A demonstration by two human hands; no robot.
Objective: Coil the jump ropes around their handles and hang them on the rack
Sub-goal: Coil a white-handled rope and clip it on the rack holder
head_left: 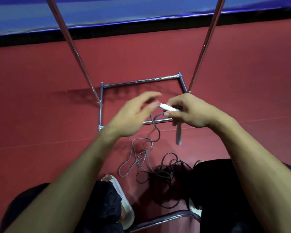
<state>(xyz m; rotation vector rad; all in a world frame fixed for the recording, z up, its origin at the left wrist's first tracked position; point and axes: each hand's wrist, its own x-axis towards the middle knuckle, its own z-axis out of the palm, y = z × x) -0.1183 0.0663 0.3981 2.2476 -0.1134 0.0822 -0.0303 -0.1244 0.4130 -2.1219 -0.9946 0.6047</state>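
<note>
Jump rope's white handle (168, 107) is pinched in the right hand (188, 111), with its long axis nearly level and the tip aimed left toward the left hand (133, 115). That hand is blurry, fingers loose and spread, holding nothing, just beside the tip. A second handle (178, 133) hangs straight down below the right hand. The grey cord (141, 155) drops from the tip and loops on the red floor (57, 81) next to a tangled black rope (166, 179), near the chrome rack (138, 81).

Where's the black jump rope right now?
In the head view, the black jump rope lies tangled on the red floor, low and right of centre, beside the grey rope.
</note>
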